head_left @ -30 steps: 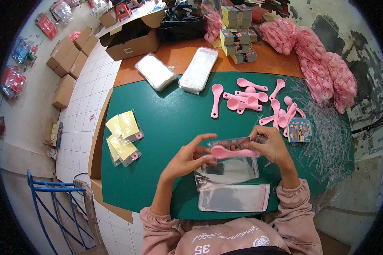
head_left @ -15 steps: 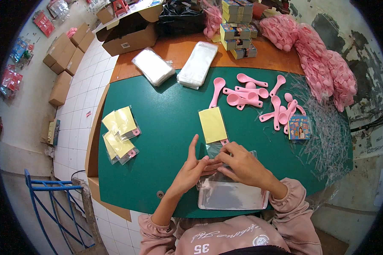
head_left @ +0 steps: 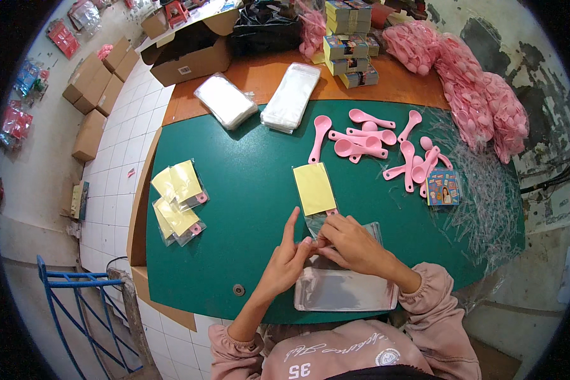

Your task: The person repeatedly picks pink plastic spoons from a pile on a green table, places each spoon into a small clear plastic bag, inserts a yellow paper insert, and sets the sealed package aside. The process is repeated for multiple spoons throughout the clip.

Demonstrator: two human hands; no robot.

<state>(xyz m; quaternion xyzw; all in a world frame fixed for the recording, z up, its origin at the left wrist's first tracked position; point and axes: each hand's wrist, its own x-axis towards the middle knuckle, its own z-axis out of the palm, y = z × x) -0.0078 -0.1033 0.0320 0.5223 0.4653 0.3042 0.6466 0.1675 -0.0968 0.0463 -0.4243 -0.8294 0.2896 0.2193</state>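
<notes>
A clear plastic bag with a yellow card (head_left: pixel 315 190) inside lies in front of me; the hole end of a pink spoon handle (head_left: pixel 332 213) shows beside the card. At the bag's near end, my left hand (head_left: pixel 287 261) pinches it with the thumb against curled fingers, index finger stretched out. My right hand (head_left: pixel 351 244) has its fingers bent and pressed together there, touching the left fingertips. They hide the bag's mouth. Under and nearer than my hands lies a stack of clear bags (head_left: pixel 345 291).
Filled bags (head_left: pixel 178 215) lie at left, pink measuring spoons (head_left: pixel 364 142) and a blue picture card (head_left: pixel 443 188) at right, beside plastic strips (head_left: pixel 481 209). Behind are bag stacks (head_left: pixel 291 95), card bundles (head_left: pixel 348 47), bagged pink spoons (head_left: pixel 465 95) and a cardboard box (head_left: pixel 193 63).
My left fingers have curled from lying flatter, and its thumb now meets my right fingertips. The bag with the yellow card has shifted slightly toward me in view.
</notes>
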